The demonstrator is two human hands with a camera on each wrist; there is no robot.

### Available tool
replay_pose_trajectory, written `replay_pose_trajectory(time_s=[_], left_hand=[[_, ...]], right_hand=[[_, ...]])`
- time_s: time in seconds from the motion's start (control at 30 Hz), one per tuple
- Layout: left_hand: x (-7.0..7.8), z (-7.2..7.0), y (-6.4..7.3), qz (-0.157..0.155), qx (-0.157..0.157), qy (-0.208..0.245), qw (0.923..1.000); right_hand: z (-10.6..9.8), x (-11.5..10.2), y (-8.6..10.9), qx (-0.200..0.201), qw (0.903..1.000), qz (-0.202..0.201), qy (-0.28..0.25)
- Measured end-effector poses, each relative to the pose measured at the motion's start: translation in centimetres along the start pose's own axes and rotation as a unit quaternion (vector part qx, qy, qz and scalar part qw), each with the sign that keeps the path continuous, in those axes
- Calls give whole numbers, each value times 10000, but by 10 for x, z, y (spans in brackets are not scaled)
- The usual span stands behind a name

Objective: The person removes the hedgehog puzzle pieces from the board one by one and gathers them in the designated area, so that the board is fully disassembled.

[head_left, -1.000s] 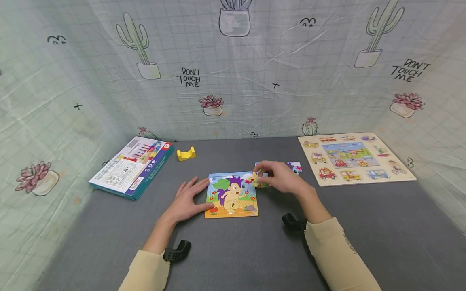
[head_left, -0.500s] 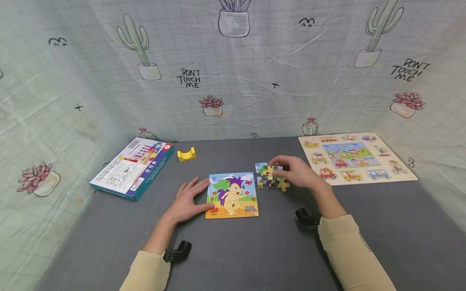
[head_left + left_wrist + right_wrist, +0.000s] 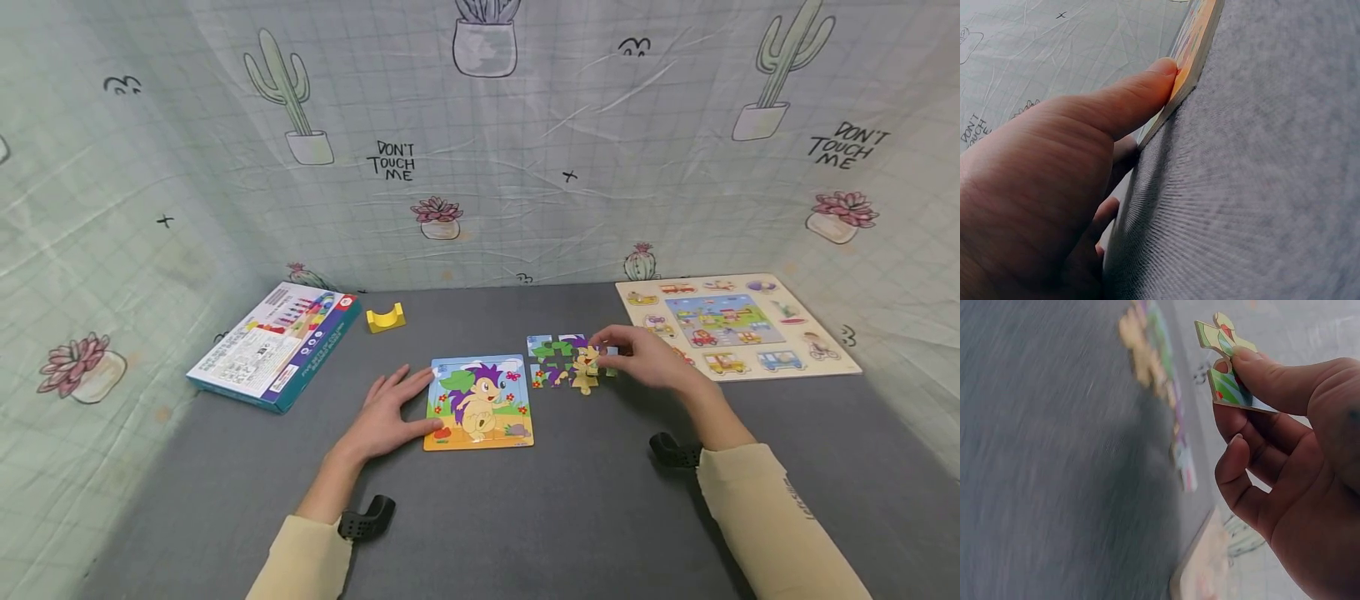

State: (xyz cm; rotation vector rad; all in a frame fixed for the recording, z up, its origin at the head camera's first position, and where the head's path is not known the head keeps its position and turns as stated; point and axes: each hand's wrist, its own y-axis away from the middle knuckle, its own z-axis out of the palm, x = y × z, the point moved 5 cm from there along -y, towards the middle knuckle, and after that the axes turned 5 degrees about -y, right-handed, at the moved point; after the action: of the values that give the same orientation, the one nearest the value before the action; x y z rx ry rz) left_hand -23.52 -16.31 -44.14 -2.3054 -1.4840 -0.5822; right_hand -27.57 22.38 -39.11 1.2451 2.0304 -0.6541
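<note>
A square puzzle board (image 3: 480, 404) with a purple-haired hedgehog picture lies flat on the dark table. My left hand (image 3: 382, 423) rests at its left side in the head view, thumb straight on the board's near corner and the other fingers along the edge. To the right, my right hand (image 3: 648, 358) pinches a jigsaw piece (image 3: 1227, 389) between thumb and fingers; the right wrist view shows it green and yellow, raised off the table. Below and beside it lie several loose jigsaw pieces (image 3: 540, 375), partly hidden by the right hand and the held piece.
A wooden vehicle puzzle board (image 3: 821, 362) lies at the back right, just beyond the right hand. A yellow curved block (image 3: 386, 318) and a white and teal box (image 3: 247, 354) stand at the back left. Behind the table hangs a printed cloth (image 3: 495, 142).
My right hand, pinching a jigsaw piece, has moved rightward from the board's upper right edge, across the loose pieces, uncovering some of them. The left hand and the board have stayed put.
</note>
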Motion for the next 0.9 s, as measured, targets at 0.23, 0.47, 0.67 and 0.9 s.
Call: replay_pose_trajectory(time_s=[0.23, 0.47, 0.67, 0.9], left_hand=[[0, -1, 0, 24, -1, 2, 10000], [0, 0, 0, 34, -23, -63, 10000], [0, 1, 0, -1, -62, -62, 10000], [0, 0, 0, -36, -72, -34, 10000]], right_hand=[[-7, 14, 9, -124, 9995, 158, 259], [-9, 22, 12, -216, 9990, 202, 347], [-6, 26, 11, -281, 9983, 211, 472], [-3, 26, 8, -173, 9964, 148, 822]])
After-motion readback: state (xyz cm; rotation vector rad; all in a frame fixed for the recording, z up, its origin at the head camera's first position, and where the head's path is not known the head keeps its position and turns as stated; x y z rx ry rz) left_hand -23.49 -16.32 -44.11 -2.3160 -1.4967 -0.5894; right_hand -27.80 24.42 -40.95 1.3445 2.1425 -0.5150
